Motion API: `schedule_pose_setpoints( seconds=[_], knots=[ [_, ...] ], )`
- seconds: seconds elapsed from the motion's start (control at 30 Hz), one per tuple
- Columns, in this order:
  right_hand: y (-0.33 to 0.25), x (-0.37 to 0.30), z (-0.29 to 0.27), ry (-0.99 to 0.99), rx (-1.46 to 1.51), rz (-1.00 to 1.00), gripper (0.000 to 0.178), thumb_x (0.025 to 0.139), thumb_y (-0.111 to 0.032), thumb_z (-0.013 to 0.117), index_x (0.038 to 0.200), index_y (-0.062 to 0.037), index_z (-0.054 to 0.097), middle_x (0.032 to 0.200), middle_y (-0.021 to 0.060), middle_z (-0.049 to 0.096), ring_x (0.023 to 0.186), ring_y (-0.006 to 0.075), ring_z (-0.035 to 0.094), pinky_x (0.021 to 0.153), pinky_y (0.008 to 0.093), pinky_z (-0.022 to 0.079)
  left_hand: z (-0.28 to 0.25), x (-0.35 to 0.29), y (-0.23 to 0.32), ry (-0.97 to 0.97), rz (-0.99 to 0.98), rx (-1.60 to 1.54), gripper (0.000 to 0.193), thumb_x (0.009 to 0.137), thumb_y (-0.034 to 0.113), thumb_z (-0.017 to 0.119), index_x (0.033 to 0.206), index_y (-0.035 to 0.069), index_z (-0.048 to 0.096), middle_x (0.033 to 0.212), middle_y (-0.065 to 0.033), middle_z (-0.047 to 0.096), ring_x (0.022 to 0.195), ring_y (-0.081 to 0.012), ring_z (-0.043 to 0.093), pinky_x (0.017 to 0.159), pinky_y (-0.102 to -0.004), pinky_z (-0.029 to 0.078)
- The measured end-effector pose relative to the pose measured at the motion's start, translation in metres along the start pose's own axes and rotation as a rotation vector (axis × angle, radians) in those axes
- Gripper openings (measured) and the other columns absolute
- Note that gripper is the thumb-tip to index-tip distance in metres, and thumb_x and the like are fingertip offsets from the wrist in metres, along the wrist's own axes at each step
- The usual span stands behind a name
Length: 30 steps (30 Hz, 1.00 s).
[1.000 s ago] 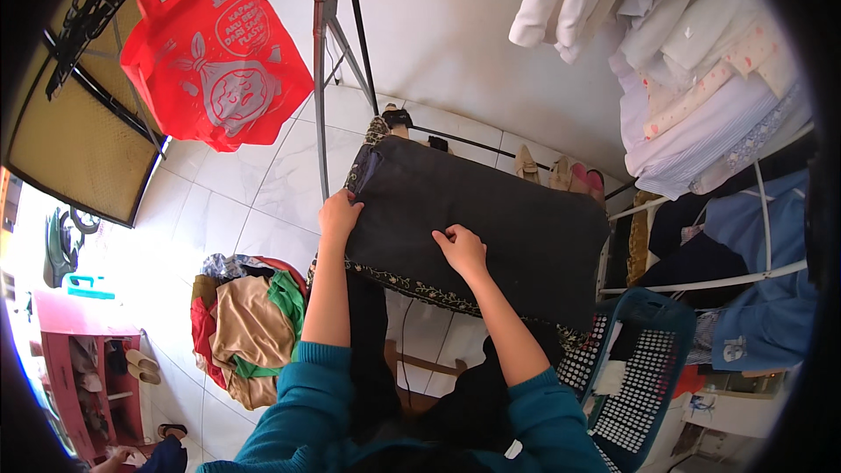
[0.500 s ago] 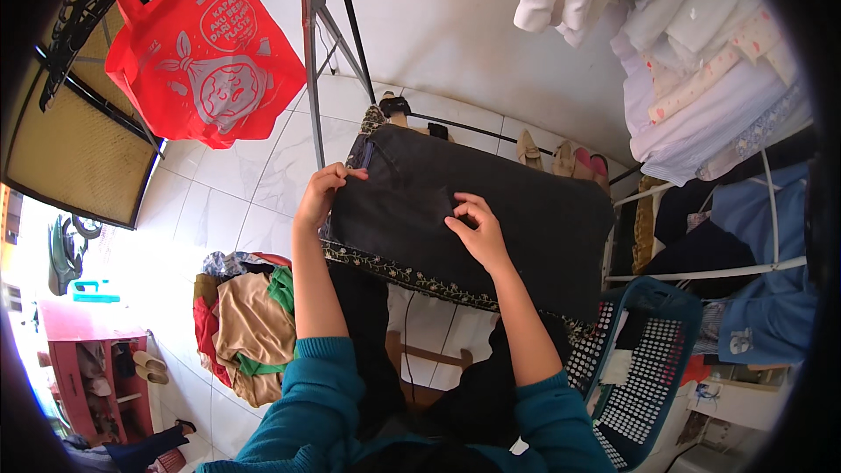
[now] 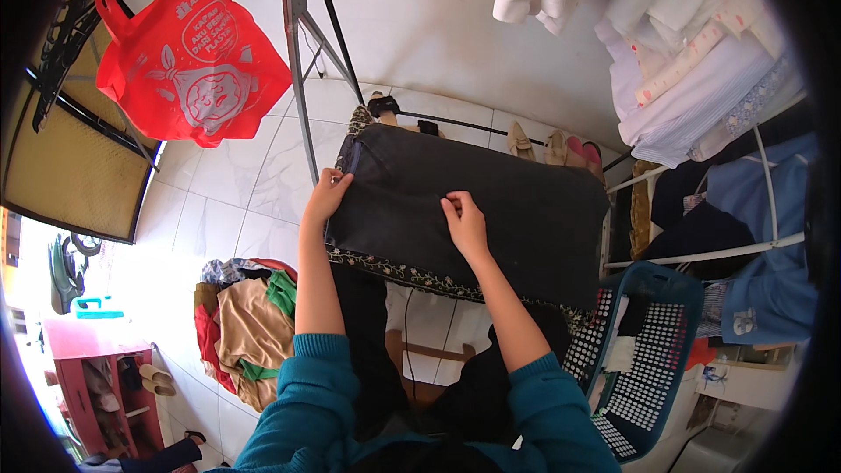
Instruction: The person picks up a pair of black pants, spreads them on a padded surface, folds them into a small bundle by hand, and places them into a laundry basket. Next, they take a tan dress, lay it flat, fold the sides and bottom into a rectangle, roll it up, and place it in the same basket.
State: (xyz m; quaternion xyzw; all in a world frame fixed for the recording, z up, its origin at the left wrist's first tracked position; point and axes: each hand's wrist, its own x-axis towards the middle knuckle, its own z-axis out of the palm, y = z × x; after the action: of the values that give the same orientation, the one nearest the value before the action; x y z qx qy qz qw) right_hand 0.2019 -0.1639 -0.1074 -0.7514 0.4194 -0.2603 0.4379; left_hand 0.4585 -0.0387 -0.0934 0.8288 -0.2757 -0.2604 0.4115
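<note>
A black cloth garment [image 3: 508, 210] lies spread over a board with a dark floral cover [image 3: 412, 278]. My left hand [image 3: 327, 197] closes on the garment's left edge, thumb and fingers pinched together. Near the garment's middle, my right hand [image 3: 466, 226] has its fingertips drawn together against the cloth. Whether a fold sits between those right fingertips is hard to see. A seam or strip runs along the garment's upper left corner, just above my left hand.
A red bag [image 3: 197, 61] hangs at upper left beside a metal frame [image 3: 298, 44]. Piled clothes [image 3: 250, 324] lie on the tiled floor, left. White clothes [image 3: 692, 52] hang at upper right. A teal basket [image 3: 648, 359] stands right. Shoes [image 3: 556, 147] line the wall behind the board.
My right hand has shifted slightly left and its fingers have drawn closer together. The left fingers have closed lower on the garment's edge. The raised fold near the right hand now looks flatter.
</note>
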Motion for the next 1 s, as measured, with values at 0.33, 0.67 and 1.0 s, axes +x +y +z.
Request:
schedule_pose_setpoints(
  seconds=[0.33,0.67,1.0],
  knots=[
    [-0.012,0.008,0.002,-0.113,0.104,-0.183,0.022,0.083,-0.026,0.065,0.082,-0.0052,0.059,0.079,0.0095,0.054,0.074,0.0288,0.056,0.069,0.0384,0.046,0.009,0.010,-0.026,0.045,0.058,-0.002,0.019,0.090,0.022,0.056,0.098,0.004,0.053,0.082,-0.0129,0.061,0.077,-0.0260,0.059,0.071,-0.0367,0.044],
    [-0.014,-0.025,-0.006,0.203,-0.532,-0.415,0.038,0.082,-0.024,0.063,0.114,-0.0068,0.052,0.108,0.0109,0.056,0.102,0.0275,0.052,0.087,0.0441,0.039,0.060,-0.047,0.036,0.464,0.321,0.826,0.045,0.087,0.032,0.056,0.122,0.006,0.046,0.131,-0.0170,0.048,0.120,-0.0341,0.045,0.093,-0.0485,0.039],
    [0.075,-0.102,-0.119,0.214,-0.933,-0.073,0.069,0.084,-0.053,0.052,0.141,-0.0178,0.036,0.148,0.0085,0.029,0.138,0.0294,0.023,0.104,0.0649,0.014,0.111,-0.090,-0.001,0.300,0.393,0.909,0.076,0.088,0.058,0.044,0.145,0.012,0.025,0.151,-0.0192,0.017,0.138,-0.0409,0.016,0.108,-0.0578,0.015]
  ],
)
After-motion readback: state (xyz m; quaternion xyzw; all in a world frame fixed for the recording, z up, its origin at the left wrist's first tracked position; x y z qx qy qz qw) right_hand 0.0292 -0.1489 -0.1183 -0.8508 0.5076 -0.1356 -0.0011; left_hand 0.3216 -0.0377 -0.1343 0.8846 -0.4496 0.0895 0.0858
